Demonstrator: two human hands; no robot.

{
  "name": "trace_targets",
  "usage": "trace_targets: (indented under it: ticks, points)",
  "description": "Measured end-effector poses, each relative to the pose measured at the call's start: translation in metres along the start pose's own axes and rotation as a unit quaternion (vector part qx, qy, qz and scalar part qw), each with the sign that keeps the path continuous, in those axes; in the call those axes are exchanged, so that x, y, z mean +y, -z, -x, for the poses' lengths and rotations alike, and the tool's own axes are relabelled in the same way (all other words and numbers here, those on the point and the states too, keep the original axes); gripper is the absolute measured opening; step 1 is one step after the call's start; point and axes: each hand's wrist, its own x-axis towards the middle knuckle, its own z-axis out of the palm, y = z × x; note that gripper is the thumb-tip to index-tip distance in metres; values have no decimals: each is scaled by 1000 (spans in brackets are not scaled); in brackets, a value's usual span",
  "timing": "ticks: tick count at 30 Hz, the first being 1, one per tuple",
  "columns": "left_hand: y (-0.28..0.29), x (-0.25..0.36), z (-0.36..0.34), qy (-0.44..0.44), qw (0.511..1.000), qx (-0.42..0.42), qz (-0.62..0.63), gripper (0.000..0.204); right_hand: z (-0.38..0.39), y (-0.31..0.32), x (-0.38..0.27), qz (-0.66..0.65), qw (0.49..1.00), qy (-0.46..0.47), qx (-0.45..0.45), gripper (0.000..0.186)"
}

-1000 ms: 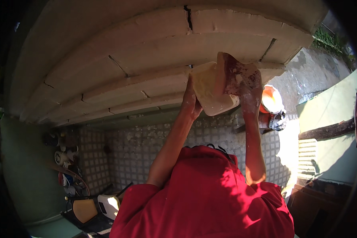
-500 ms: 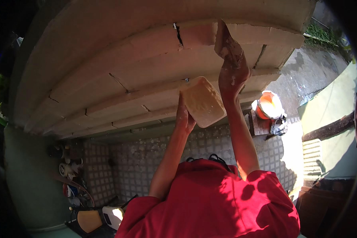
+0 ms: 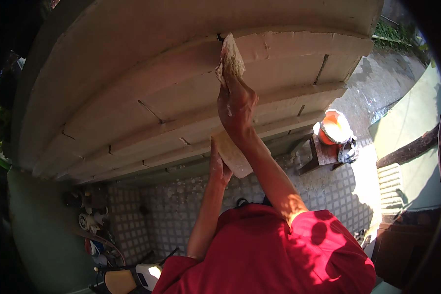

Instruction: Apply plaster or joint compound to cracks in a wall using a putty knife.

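My right hand (image 3: 237,105) is closed around a putty knife (image 3: 231,60) whose blade is coated with pale putty. The blade's tip is against a dark crack (image 3: 220,36) in a ridge of the pale stepped surface (image 3: 181,61). Lower down, my left hand (image 3: 220,165) grips a pale rectangular tub (image 3: 233,158) by its left side. My right forearm crosses in front of the tub and hides part of it, so its contents do not show.
An orange bucket (image 3: 323,137) with a whitish inside stands on a small wooden bench (image 3: 323,155), a dark plastic bag (image 3: 348,153) beside it. Several dark cracks mark the ridges. Tools and a chair (image 3: 120,281) lie at lower left, by tiled floor (image 3: 174,220).
My right hand has swung left with the putty knife, from the ridge's right part to the crack, and putty now shows on the blade. The tub has dropped lower and slightly left.
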Motion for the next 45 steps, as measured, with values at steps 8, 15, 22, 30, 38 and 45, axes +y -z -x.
trace_targets:
  ticks: [8, 15, 22, 30, 38, 45]
  points:
    - [5, 4, 8, 11, 1000, -1, -17, 72, -17, 45, 6, -6, 998, -38, 42, 40]
    - [18, 6, 22, 14, 999, 14, -25, 72, -19, 8, 1, 61, 997, -31, 29, 53]
    - [27, 17, 21, 8, 1000, -3, -14, 72, 2, -15, -23, 32, 999, -26, 14, 57]
    - [35, 26, 34, 5, 1000, 17, -23, 72, -25, 60, 12, 18, 989, -113, 92, 36]
    - [38, 23, 46, 15, 998, 51, -25, 72, -3, 13, 7, 47, 995, -54, 66, 44]
    - [43, 35, 47, -27, 998, 49, -41, 72, 4, 27, 2, -20, 999, -15, 45, 44]
